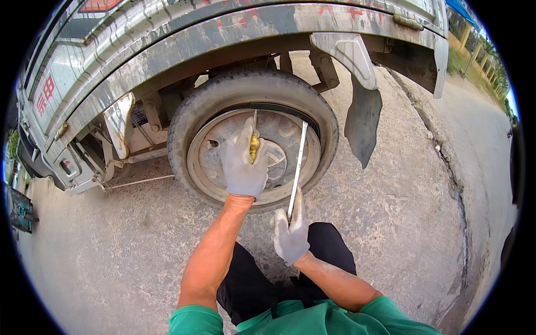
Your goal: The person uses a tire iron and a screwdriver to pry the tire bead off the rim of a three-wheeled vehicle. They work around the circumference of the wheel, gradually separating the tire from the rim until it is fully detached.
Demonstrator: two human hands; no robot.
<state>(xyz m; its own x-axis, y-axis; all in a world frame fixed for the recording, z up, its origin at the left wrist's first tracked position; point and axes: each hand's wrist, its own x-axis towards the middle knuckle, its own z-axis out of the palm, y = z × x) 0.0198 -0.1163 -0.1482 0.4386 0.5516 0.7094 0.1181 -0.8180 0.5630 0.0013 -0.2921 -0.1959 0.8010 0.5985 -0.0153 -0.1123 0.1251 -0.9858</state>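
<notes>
A truck wheel (pixel 220 100) with a worn black tyre and a grey steel rim (pixel 204 167) stands in front of me. My left hand (pixel 243 162), in a grey glove, grips a yellow-handled tool (pixel 254 146) whose metal tip is wedged at the top of the rim, under the tyre bead. My right hand (pixel 290 234), also gloved, holds the lower end of a long metal bar (pixel 297 167). The bar's upper end is pushed in between tyre and rim at the upper right.
The grey truck body (pixel 167 39) overhangs the wheel, with a black mud flap (pixel 363 120) hanging to the right. Cracked concrete ground (pixel 391 212) spreads all around. My knees in black trousers (pixel 329 245) are just below the hands.
</notes>
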